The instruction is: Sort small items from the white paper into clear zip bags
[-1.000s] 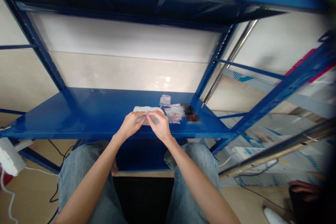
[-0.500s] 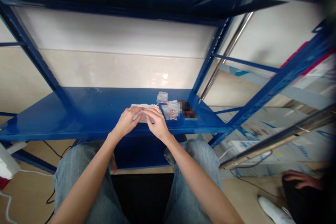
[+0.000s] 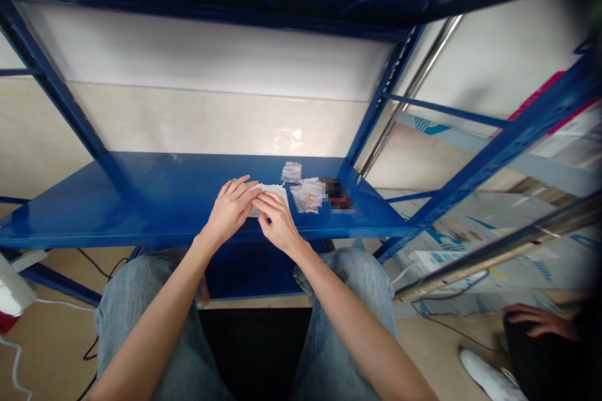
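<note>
My left hand point(image 3: 229, 208) is over the left part of a white sheet point(image 3: 281, 190), perhaps paper or cloth, with its fingers stretched out. My right hand point(image 3: 276, 218) bends over the same sheet, fingers together and thumb drawn in beneath them. The fingertips of both hands meet above the sheet, and anything small between them is hidden. Just right of the sheet lies a clear plastic bag point(image 3: 308, 197) with small reddish-brown pieces inside. Behind it is a smaller clear bag point(image 3: 291, 171).
A blurred-out dark item point(image 3: 337, 194) lies right of the bags on the blue shelf point(image 3: 155, 194). Another blue shelf point(image 3: 226, 6) hangs overhead, with blue uprights at both sides. At the lower right, another person's hand point(image 3: 540, 321) and white shoe point(image 3: 489, 376) show.
My left hand's fingers have straightened and lifted out of their bend near the right fingertips. The right hand has shifted slightly and its thumb has drawn in. The bags stay put.
</note>
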The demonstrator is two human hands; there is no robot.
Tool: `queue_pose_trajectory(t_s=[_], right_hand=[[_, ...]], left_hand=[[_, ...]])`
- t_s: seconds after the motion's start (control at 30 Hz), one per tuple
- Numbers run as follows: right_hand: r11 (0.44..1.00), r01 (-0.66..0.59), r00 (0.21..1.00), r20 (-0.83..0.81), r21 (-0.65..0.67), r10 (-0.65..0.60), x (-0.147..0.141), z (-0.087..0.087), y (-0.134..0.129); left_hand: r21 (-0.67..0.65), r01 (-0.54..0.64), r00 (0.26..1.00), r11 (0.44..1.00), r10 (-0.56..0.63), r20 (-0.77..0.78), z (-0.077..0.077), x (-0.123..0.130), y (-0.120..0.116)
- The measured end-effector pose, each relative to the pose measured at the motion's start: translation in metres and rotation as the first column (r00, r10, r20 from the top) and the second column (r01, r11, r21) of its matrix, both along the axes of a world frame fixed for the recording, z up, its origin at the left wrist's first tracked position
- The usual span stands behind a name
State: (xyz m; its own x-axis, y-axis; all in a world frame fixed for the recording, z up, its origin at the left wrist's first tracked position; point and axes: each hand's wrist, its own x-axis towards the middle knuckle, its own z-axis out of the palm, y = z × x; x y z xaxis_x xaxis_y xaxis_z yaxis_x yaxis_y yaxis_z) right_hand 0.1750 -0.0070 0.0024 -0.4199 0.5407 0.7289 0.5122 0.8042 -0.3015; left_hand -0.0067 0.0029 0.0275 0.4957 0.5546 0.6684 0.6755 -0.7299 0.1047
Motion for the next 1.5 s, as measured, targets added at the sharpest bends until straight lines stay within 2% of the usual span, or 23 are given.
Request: queue_pose_trajectory(t_s=[0.17,0.33,0.43,0.63,0.8,0.9,1.03,1.23,1.37,1.5], right_hand=[[0.996,-0.074,0.996,0.049,-0.059,0.077,0.001,0.001,0.0],[0.99,-0.128,0.987,0.088,-0.058,0.133,0.0,0.003,-0.002],[0.986,-0.144,0.981,0.12,-0.078,0.153,-0.003,0.004,-0.004],[0.991,-0.124,0.981,0.146,-0.052,0.13,-0.002,0.006,-0.006],[0.993,-0.115,0.992,0.062,0.018,0.113,-0.002,0.007,-0.006],[0.99,-0.137,0.99,0.039,0.035,0.135,-0.006,0.008,-0.009],[0.985,-0.171,0.972,0.16,-0.021,0.172,-0.011,0.007,-0.012],[0.988,-0.11,0.95,0.281,-0.108,0.136,-0.011,0.001,-0.011],[0.991,-0.119,0.941,0.312,-0.065,0.133,-0.008,0.002,-0.009],[0.992,-0.127,0.931,0.342,-0.016,0.125,-0.008,0.005,-0.009]], left_hand=[[-0.068,0.068,0.998,0.995,-0.069,-0.013,-0.003,-0.007,0.002],[-0.192,0.01,1.0,0.981,-0.014,-0.019,-0.006,-0.012,0.005],[-0.215,-0.002,0.997,0.977,-0.014,-0.071,-0.006,-0.007,0.003],[-0.231,0.032,0.999,0.972,-0.038,-0.022,-0.001,-0.002,-0.004],[-0.287,-0.02,1.0,0.958,0.02,-0.005,-0.001,-0.01,-0.001],[-0.27,-0.049,0.999,0.962,0.044,-0.025,-0.001,-0.008,-0.001],[-0.2,-0.045,0.998,0.979,0.034,-0.061,0.0,0.002,-0.007],[-0.207,0.023,0.992,0.978,-0.047,-0.114,-0.004,0.015,-0.014],[-0.224,0.042,0.993,0.974,-0.064,-0.094,-0.003,0.015,-0.015],[-0.22,0.01,0.992,0.975,-0.037,-0.12,0.001,0.013,-0.015]])
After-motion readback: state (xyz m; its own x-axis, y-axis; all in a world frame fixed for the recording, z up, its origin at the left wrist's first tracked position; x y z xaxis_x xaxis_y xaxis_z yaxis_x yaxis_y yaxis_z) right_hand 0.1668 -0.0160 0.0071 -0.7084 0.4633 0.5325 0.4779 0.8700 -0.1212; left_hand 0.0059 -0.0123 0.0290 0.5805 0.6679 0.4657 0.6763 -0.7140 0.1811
